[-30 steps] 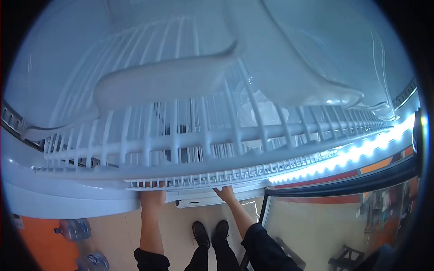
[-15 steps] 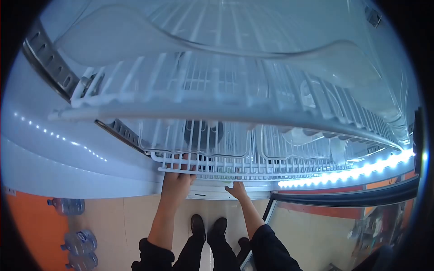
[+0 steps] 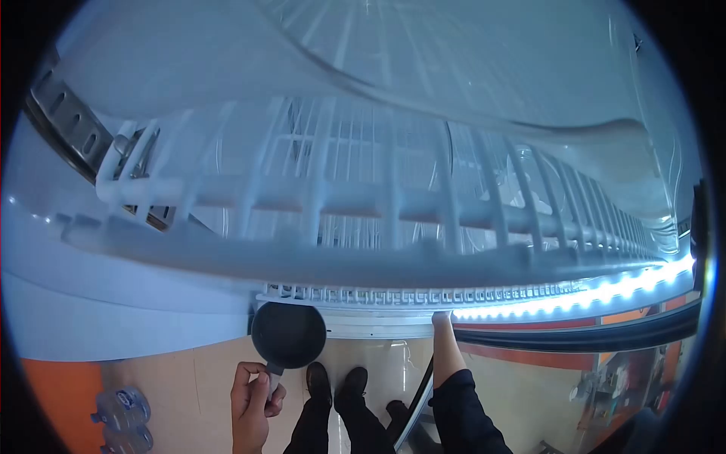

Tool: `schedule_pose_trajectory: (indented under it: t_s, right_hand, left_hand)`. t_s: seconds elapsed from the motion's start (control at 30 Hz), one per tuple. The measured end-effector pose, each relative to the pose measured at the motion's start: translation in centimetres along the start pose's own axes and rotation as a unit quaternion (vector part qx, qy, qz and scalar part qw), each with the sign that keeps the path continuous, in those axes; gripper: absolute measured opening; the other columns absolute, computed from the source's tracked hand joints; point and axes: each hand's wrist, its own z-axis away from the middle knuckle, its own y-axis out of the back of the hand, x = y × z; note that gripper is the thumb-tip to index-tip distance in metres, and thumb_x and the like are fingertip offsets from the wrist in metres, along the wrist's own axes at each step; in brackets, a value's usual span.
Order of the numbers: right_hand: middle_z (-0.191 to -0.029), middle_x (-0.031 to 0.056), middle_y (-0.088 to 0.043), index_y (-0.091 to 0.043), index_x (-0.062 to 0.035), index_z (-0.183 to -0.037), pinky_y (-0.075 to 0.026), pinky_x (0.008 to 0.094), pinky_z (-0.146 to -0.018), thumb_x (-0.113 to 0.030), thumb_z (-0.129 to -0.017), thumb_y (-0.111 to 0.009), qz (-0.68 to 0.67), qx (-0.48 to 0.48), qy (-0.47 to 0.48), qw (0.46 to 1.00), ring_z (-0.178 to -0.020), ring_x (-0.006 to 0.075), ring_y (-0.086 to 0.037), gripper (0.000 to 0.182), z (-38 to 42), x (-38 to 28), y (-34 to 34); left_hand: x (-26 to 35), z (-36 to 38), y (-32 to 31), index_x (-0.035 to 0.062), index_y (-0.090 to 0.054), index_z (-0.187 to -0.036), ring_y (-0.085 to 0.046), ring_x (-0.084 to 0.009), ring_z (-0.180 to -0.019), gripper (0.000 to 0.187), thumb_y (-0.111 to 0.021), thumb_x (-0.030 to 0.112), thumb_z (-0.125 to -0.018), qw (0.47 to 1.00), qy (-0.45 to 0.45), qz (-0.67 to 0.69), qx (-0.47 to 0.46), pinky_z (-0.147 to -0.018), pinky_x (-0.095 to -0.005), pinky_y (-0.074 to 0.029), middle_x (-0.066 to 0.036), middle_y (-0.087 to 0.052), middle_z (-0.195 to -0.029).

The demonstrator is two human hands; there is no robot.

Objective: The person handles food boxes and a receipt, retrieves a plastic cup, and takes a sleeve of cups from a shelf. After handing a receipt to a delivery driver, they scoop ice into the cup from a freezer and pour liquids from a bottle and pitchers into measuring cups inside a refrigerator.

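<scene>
My left hand (image 3: 257,393) is closed around the handle of a small black saucepan (image 3: 290,334). The saucepan is out in front of the lowest visible wire shelf (image 3: 423,295), its dark round inside facing up toward me. My right arm reaches up to that shelf's front edge. Only the wrist of my right hand (image 3: 442,319) shows below the wire. Its fingers are hidden behind the shelf, so what they touch cannot be seen.
A white wire shelf (image 3: 325,261) with clear containers (image 3: 522,181) fills the upper view. Slotted metal rails (image 3: 72,121) run up the left wall. Bright LEDs (image 3: 575,291) line the right side, beside the open door's dark edge (image 3: 575,337). Water jugs (image 3: 125,408) stand on the floor.
My left hand has come out from the shelf and down toward me with the saucepan. My right hand has moved right and further under the shelf edge. The view has moved closer to the upper shelf.
</scene>
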Motion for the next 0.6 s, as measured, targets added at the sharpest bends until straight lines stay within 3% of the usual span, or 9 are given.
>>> schedule_pose_trajectory:
  t_s: [0.17,0.3,0.37,0.4,0.43,0.5,0.6]
  right_hand:
    - [-0.131,0.0136,-0.043,-0.038,-0.0035,-0.131,-0.029,0.041,-0.104,-0.027,-0.092,-0.046,-0.15,-0.011,-0.048,0.988,-0.118,0.0275,-0.041,0.047,1.5,-1.3,-0.7]
    - [-0.131,0.0103,-0.045,-0.04,-0.0049,-0.13,-0.03,0.0394,-0.103,-0.031,-0.095,-0.043,-0.195,0.014,0.013,0.981,-0.116,0.0237,-0.043,0.043,2.2,-0.2,-1.1]
    - [-0.135,0.0137,-0.04,-0.035,-0.0026,-0.133,-0.035,0.039,-0.101,-0.025,-0.094,-0.043,-0.19,-0.092,0.097,0.973,-0.117,0.0244,-0.045,0.045,-1.4,3.2,1.4]
    - [-0.119,0.0104,-0.051,-0.038,-0.003,-0.127,-0.041,0.0355,-0.089,-0.022,-0.094,-0.044,-0.054,-0.012,0.139,0.989,-0.103,0.0171,-0.05,0.039,-1.6,3.1,2.3]
    - [-0.092,0.0024,-0.055,-0.048,-0.0051,-0.111,-0.04,0.0281,-0.069,-0.02,-0.093,-0.046,-0.074,0.035,0.091,0.992,-0.08,0.0096,-0.049,0.023,2.8,0.8,1.1]
    - [-0.073,-0.0047,-0.046,-0.053,-0.0091,-0.09,-0.029,0.0234,-0.057,-0.021,-0.092,-0.048,-0.027,-0.006,0.138,0.99,-0.063,0.0054,-0.038,0.013,6.7,-1.2,0.9]
    - [-0.07,-0.0067,-0.046,-0.055,-0.0129,-0.078,-0.027,0.0204,-0.055,-0.023,-0.091,-0.051,-0.021,-0.012,0.184,0.983,-0.061,0.0041,-0.037,0.016,10.7,-2.1,3.2]
  left_hand:
    - [-1.5,0.8,0.4,0.0076,-0.041,-0.092,-0.032,-0.0039,-0.05,0.009,-0.043,0.016,-0.096,0.999,0.033,0.006,-0.009,-0.042,-0.0185,-0.018,0.001,-0.039,-0.061]
    - [-2.9,2.0,0.3,0.0083,-0.041,-0.091,-0.034,-0.0046,-0.05,0.009,-0.047,0.015,-0.093,0.999,0.034,-0.007,0.033,-0.042,-0.0186,-0.019,0.001,-0.04,-0.06]
    - [-4.0,1.5,1.5,0.0087,-0.041,-0.091,-0.035,-0.0048,-0.05,0.008,-0.048,0.014,-0.092,0.999,0.037,0.001,0.017,-0.042,-0.0186,-0.019,0.001,-0.039,-0.06]
    - [-4.5,1.6,1.7,0.0089,-0.041,-0.09,-0.034,-0.0045,-0.05,0.008,-0.048,0.013,-0.092,0.999,0.041,-0.016,0.024,-0.042,-0.0185,-0.019,0.002,-0.038,-0.06]
    - [-5.0,2.0,1.8,0.009,-0.041,-0.09,-0.034,-0.0042,-0.05,0.008,-0.048,0.013,-0.092,0.998,0.05,-0.03,0.03,-0.042,-0.0185,-0.019,0.002,-0.037,-0.06]
    - [-5.4,1.9,2.0,0.0092,-0.041,-0.09,-0.032,-0.0035,-0.05,0.009,-0.048,0.014,-0.093,0.998,0.052,-0.024,0.002,-0.041,-0.0182,-0.019,0.003,-0.036,-0.06]
    - [-6.1,3.1,2.4,0.0093,-0.041,-0.09,-0.031,-0.0029,-0.05,0.008,-0.047,0.014,-0.093,0.998,0.054,-0.039,-0.005,-0.041,-0.0181,-0.018,0.003,-0.035,-0.059]
